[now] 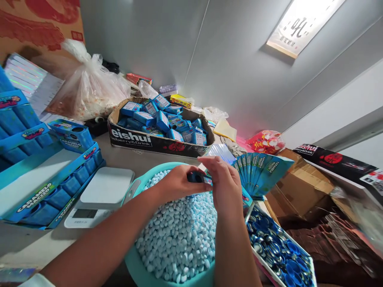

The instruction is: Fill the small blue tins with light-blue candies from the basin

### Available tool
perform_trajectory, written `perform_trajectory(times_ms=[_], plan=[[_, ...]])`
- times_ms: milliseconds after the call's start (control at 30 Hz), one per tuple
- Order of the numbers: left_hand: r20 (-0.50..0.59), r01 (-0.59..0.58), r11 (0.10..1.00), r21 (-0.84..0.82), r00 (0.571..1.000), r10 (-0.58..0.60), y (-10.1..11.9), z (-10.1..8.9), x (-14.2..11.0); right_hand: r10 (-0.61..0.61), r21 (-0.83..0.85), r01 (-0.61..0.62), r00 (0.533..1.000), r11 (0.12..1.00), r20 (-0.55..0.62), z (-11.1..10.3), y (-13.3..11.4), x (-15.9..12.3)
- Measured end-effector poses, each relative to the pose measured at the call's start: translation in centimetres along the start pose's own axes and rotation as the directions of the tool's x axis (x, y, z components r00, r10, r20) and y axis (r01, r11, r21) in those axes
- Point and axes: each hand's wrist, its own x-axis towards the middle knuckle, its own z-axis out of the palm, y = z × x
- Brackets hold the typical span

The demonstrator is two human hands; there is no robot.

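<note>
1. Fingers [188,186] of the left hand [175,182] are closed around a small dark-blue box [200,177], which shows a round dark opening.
2. That box is held over the far part of a turquoise tub [131,263], close by the near edge of the table [103,144]; pale blue pellets [176,235] fill the tub.
3. The right hand [224,183] stands just beside the box, fingers raised and close together; whether it grips or touches anything cannot be told.
4. Left of the tub lies a white scale [107,185], its display facing the near edge.
5. A blue display box [38,197] marked "CARAMELO MACIZO" sits farther toward the table's left edge.
6. Toward the far edge, a black-sided carton [161,147] holds a jumble of blue boxes [163,120].
7. To the tub's right are fanned blue cards [265,171] and, nearer, a white-edged tray [263,259] of shiny blue rings [277,247].
</note>
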Motion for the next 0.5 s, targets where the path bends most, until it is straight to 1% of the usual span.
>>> perform_trajectory(times_ms=[33,100,167,200,233,267,300,333,367,433,500], plan=[[-0.013,0.007,0.999,0.031,1.000,-0.007,0.0,-0.1,0.0,-0.059,-0.048,0.057,0.997,0.997,-0.040,-0.3,-0.2,-0.3],[-0.021,-0.001,0.993,0.118,1.000,0.003,-0.2,-0.3,-0.1,-0.174,-0.199,0.153,0.980,0.968,-0.094,-1.1,-0.6,-1.3],[-0.027,-0.029,0.976,0.214,0.999,0.036,-0.3,-0.4,-0.2,-0.248,-0.352,0.195,0.963,0.915,-0.110,-2.2,-0.7,-2.9],[-0.027,-0.043,0.967,0.253,0.998,0.052,-0.3,-0.5,-0.3,-0.255,-0.409,0.193,0.961,0.892,-0.103,-2.8,-0.5,-3.7],[-0.031,-0.054,0.958,0.283,0.997,0.065,-0.3,-0.5,-0.3,-0.235,-0.448,0.176,0.969,0.876,-0.079,-3.5,0.0,-4.6],[-0.040,-0.058,0.951,0.305,0.996,0.074,-0.3,-0.4,-0.3,-0.185,-0.474,0.148,0.982,0.868,-0.031,-4.0,0.6,-5.4],[-0.049,-0.058,0.946,0.320,0.996,0.078,-0.3,-0.5,-0.3,-0.114,-0.496,0.118,0.993,0.860,0.037,-4.5,1.4,-6.0],[-0.053,-0.057,0.942,0.331,0.995,0.079,-0.3,-0.5,-0.3,-0.025,-0.513,0.087,0.992,0.854,0.127,-4.9,2.2,-6.5],[-0.053,-0.060,0.937,0.345,0.995,0.084,-0.3,-0.5,-0.3,0.055,-0.533,0.072,0.974,0.843,0.218,-5.2,2.9,-6.8],[-0.041,-0.087,0.921,0.379,0.993,0.111,-0.5,-0.7,-0.1,0.157,-0.587,0.094,0.919,0.804,0.361,-5.5,3.8,-7.0],[-0.029,-0.139,0.903,0.406,0.986,0.165,-0.8,-0.9,0.1,0.198,-0.638,0.172,0.863,0.751,0.466,-5.5,4.0,-7.0]])
